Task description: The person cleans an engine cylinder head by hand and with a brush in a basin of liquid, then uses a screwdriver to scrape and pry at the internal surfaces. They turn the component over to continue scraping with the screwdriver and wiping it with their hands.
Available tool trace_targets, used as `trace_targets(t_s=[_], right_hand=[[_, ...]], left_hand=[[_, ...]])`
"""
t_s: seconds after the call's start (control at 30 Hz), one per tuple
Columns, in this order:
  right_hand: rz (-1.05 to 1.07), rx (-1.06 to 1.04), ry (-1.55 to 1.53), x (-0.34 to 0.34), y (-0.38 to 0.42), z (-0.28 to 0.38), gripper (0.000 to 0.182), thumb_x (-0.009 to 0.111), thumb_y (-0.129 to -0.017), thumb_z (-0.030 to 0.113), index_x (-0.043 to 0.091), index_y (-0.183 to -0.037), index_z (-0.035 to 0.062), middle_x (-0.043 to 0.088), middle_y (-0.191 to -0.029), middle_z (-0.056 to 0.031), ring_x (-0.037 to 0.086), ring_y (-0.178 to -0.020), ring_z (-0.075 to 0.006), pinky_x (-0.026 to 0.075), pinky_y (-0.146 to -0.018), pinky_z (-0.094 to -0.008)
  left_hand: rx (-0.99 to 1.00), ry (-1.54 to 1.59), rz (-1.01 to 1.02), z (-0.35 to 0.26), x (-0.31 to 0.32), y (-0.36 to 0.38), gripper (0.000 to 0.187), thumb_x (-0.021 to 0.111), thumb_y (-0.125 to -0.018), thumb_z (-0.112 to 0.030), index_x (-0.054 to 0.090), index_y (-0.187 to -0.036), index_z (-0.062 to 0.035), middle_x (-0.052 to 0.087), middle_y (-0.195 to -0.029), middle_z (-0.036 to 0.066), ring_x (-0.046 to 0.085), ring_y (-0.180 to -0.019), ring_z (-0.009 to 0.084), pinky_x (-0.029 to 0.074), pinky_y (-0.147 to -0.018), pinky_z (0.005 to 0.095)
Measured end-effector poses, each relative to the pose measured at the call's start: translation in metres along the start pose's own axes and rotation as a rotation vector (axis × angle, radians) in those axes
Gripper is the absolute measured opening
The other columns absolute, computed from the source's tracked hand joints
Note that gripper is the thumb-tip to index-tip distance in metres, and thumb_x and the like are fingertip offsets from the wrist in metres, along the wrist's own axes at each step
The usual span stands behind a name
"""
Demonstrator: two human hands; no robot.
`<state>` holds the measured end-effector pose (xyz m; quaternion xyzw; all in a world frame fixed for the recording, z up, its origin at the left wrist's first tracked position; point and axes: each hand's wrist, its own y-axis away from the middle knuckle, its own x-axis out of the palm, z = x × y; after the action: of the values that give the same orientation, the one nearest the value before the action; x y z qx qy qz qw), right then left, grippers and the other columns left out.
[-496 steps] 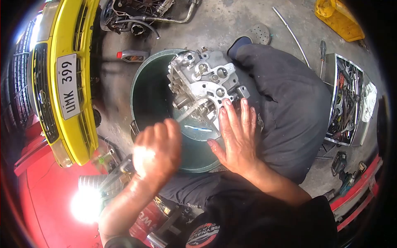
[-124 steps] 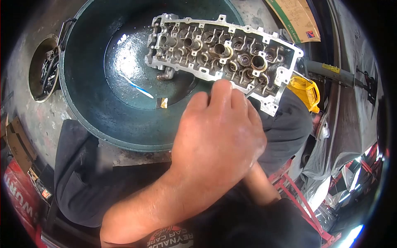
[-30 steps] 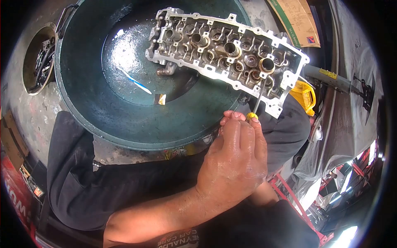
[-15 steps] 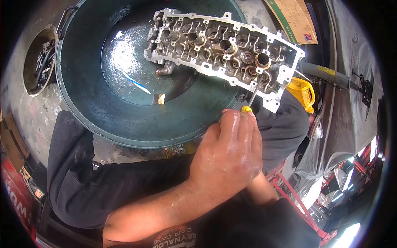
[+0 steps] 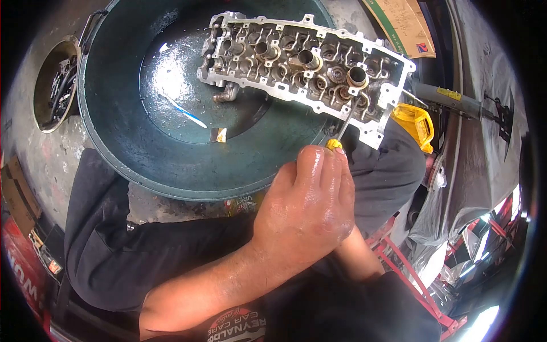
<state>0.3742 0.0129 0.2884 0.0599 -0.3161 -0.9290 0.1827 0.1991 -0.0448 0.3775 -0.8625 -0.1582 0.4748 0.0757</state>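
A metal cylinder head (image 5: 293,62) rests tilted across the right rim of a large dark green tub (image 5: 111,145), its valve side facing up. My left hand (image 5: 307,199), wet and greasy, is closed around the yellow handle (image 5: 334,145) of a screwdriver. The screwdriver's metal shaft (image 5: 346,122) runs up into the cylinder head, near the rightmost round tube; its tip is hard to make out. My right forearm (image 5: 360,256) comes in from the lower right, and its hand is hidden beneath the left one.
Inside the tub lie a blue-and-white toothbrush-like stick (image 5: 185,113) and a small scrap (image 5: 218,135). Metal parts fill a round container (image 5: 55,85) at left. A yellow plastic container (image 5: 415,126), a grey jack-like bar (image 5: 444,94) and cardboard (image 5: 404,25) are at right.
My hands and the screwdriver have shifted slightly left and up. The cylinder head appears a little higher and further left in view. The grip on the handle stays the same.
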Motion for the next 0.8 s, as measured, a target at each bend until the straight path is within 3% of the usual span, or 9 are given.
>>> trace_targets(t_s=[0.17,0.33,0.57,0.8], right_hand=[[-0.059,0.040,-0.057,0.008,0.002,0.006,0.020,0.051,-0.110,0.021,0.063,-0.114,0.0061,0.067,-0.101,-0.0006,0.062,-0.091,-0.0102,0.054,-0.078,-0.0285],[0.074,0.035,-0.280,0.000,0.005,0.004,0.024,0.048,-0.111,0.024,0.064,-0.116,0.0062,0.067,-0.107,-0.0025,0.063,-0.095,-0.0120,0.054,-0.083,-0.0296],[0.021,-0.053,0.052,0.000,0.006,0.005,0.024,0.050,-0.110,0.021,0.064,-0.120,0.0040,0.067,-0.110,-0.0027,0.062,-0.099,-0.0111,0.053,-0.085,-0.0295],[-0.044,0.006,-0.015,-0.013,0.002,-0.014,0.026,0.055,-0.108,0.024,0.064,-0.118,0.0018,0.068,-0.106,-0.0040,0.063,-0.093,-0.0112,0.054,-0.082,-0.0288]], left_hand=[[0.012,-0.087,-0.016,-0.003,0.004,0.002,0.041,0.067,-0.076,-0.014,0.066,-0.113,0.0057,0.062,-0.100,0.016,0.059,-0.087,0.0271,0.051,-0.064,0.0324],[0.001,-0.148,-0.080,-0.014,0.023,0.009,0.040,0.067,-0.077,-0.015,0.067,-0.112,0.0046,0.063,-0.101,0.016,0.059,-0.089,0.0266,0.050,-0.063,0.0316],[-0.030,-0.069,-0.065,-0.011,0.020,0.002,0.039,0.069,-0.076,-0.013,0.068,-0.111,0.0028,0.062,-0.098,0.013,0.059,-0.089,0.0261,0.050,-0.065,0.0317],[-0.062,-0.025,-0.118,-0.006,0.020,0.002,0.038,0.069,-0.074,-0.011,0.067,-0.110,0.0024,0.057,-0.092,0.011,0.057,-0.084,0.0259,0.052,-0.065,0.0330]])
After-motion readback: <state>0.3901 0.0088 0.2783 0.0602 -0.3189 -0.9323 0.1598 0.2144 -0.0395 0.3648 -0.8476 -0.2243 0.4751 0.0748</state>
